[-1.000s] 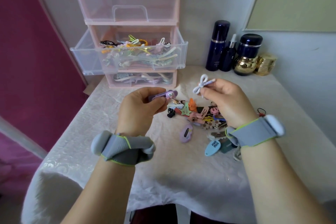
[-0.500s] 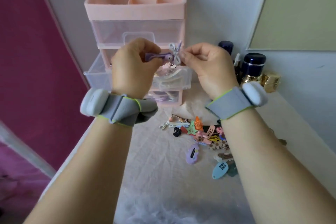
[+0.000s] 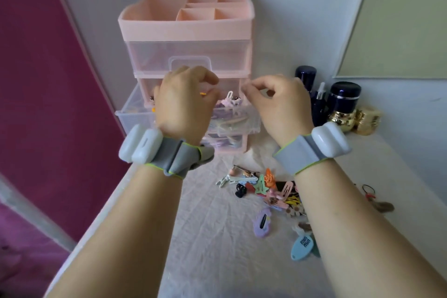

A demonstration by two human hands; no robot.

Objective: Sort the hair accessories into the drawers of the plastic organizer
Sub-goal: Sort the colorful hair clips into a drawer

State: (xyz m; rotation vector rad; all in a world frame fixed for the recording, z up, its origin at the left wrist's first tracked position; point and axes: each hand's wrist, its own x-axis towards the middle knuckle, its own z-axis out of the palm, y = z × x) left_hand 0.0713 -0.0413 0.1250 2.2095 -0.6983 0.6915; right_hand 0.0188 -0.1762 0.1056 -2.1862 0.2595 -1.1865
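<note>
Both the left hand (image 3: 185,101) and right hand (image 3: 278,101), which pinched clips half a second ago, now hover curled and empty over the pulled-out clear middle drawer (image 3: 238,118) of the pink plastic organizer (image 3: 186,29), so those clips seem dropped in, while the loose pile of clips (image 3: 271,191) waits near the table's right edge

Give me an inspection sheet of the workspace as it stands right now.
Surface: table under a wrinkled white cloth.
Job's things: pink plastic organizer; top drawer closed; middle drawer pulled out, holding clips; bottom drawer mostly hidden. Pile of unsorted hair clips on the cloth, with a lilac clip and a blue oval clip nearer the camera.
Clutter: dark blue bottles and gold jars right of the organizer.
Hands: left hand and right hand above the open drawer, fingers curled; what they hold, if anything, cannot be told.
Cables: nothing seen.
Surroundings: grey wall, magenta panel on the left.
</note>
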